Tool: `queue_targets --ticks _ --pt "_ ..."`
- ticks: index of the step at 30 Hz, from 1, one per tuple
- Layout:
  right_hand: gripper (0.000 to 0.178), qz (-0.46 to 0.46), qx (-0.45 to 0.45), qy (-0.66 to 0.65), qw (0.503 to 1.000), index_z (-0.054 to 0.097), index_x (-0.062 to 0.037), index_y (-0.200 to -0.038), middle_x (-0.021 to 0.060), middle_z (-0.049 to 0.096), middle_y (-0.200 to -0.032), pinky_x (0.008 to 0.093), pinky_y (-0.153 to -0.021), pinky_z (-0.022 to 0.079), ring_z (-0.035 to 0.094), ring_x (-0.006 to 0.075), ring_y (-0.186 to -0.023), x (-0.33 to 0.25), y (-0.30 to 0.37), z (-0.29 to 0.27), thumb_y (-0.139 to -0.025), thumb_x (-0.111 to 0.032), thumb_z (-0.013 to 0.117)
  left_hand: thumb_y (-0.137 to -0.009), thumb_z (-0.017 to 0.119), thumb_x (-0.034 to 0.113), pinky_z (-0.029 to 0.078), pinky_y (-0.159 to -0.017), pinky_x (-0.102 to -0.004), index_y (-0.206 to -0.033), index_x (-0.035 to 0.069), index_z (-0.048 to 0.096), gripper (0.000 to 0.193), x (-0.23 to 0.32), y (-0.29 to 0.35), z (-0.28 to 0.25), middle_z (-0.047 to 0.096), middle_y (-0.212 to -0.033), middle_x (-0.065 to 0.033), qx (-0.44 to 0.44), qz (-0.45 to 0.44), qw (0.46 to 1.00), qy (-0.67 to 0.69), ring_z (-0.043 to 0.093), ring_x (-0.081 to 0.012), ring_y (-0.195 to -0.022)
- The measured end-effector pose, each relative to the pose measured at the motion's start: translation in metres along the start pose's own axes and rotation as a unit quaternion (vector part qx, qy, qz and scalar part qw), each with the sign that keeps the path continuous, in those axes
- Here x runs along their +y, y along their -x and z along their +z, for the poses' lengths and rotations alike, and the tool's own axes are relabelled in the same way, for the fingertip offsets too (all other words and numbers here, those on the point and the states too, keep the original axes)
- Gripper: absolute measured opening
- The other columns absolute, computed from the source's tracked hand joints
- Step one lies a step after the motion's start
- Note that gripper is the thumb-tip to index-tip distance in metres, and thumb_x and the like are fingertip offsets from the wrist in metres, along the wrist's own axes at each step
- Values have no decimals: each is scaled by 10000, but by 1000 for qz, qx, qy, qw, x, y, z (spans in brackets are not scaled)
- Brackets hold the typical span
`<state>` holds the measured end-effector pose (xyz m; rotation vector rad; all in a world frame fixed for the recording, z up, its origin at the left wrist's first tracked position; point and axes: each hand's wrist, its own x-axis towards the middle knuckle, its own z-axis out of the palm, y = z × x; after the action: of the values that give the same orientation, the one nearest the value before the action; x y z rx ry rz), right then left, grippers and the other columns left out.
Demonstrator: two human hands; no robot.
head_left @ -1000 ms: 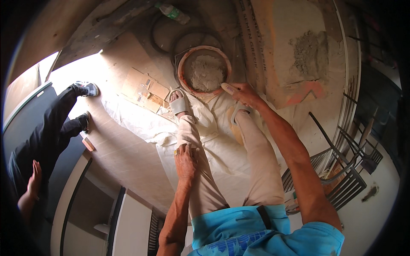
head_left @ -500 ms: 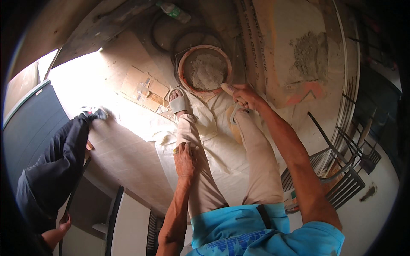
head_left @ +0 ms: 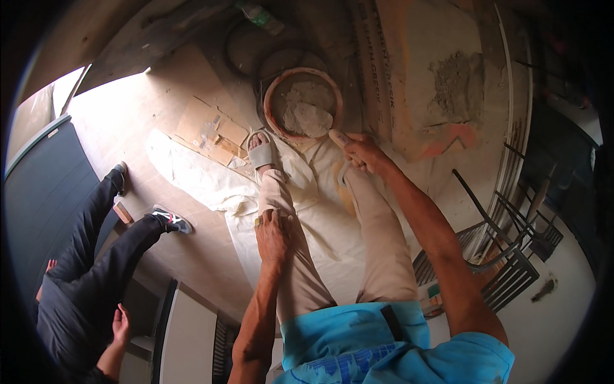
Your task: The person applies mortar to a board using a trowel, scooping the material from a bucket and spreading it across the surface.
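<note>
My right hand (head_left: pixel 362 153) is closed round the handle of a trowel (head_left: pixel 341 137). Its grey, mortar-coloured blade lies over the wet grey mortar (head_left: pixel 308 95) inside a round reddish-rimmed bucket (head_left: pixel 267 102). The bucket stands on the floor just beyond my feet. My left hand (head_left: pixel 273 238) rests on my left leg at about the knee, fingers laid over the beige trouser cloth, holding nothing. A ring shows on one finger.
A pale sheet (head_left: pixel 246 246) lies under my feet, beside torn cardboard (head_left: pixel 208 131). A plastic bottle (head_left: pixel 261 18) and hoses lie beyond. Mortar smears a board (head_left: pixel 409 77) at right, near a dark slatted chair (head_left: pixel 511 281). Another person (head_left: pixel 96 275) in dark trousers is at left.
The person at left has moved, and both shoes and both hands now show. The trowel blade is now plainer over the mortar. My left hand stays on my leg.
</note>
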<state>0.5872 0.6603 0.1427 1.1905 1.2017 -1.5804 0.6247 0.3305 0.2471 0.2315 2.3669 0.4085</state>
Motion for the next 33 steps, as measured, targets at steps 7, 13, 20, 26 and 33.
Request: queue_targets --ticks 7,13,20,26,33 --pt "621 -335 235 451 793 585 -183 -1394 185 681 -894 495 -797 541 673 428 -850 -19 4 0 -780 -118 656 -949 618 289 425 -946 -459 -1223 9 610 392 -12 4 6 591 -1146 -173 -7 -6 1000 4 553 -374 -1064" --pt "506 -385 260 595 656 587 -193 -1353 164 639 -1119 479 -792 558 675 383 -935 -58 7 3 -870 -41 569 -925 641 281 417 -963 -460 -1240 17 589 414 -12 4 4 568 -1181 -179 -27 -6 1000 0 547 -375 -1087" --pt "318 -412 252 672 562 621 -111 -1213 145 633 -1088 435 -775 578 680 319 -974 -83 -10 10 -897 -97 583 -936 631 298 421 -954 -464 -1204 13 604 392 -14 4 7 578 -1153 -180 -11 -10 1000 -1 552 -375 -1070" --pt "223 -378 242 734 509 687 -79 -1106 165 636 -1025 404 -735 585 689 310 -925 -71 -6 -6 -906 -127 600 -949 619 311 427 -935 -471 -1169 7 622 376 -9 2 3 597 -1108 -179 6 -4 1000 11 561 -378 -1047" --pt "264 -343 188 731 559 656 -101 -1175 181 633 -1025 436 -730 573 686 351 -900 -50 17 0 -938 -154 551 -948 622 321 426 -934 -473 -1180 14 623 385 -19 3 8 597 -1121 -175 6 -2 1000 19 572 -375 -1039"
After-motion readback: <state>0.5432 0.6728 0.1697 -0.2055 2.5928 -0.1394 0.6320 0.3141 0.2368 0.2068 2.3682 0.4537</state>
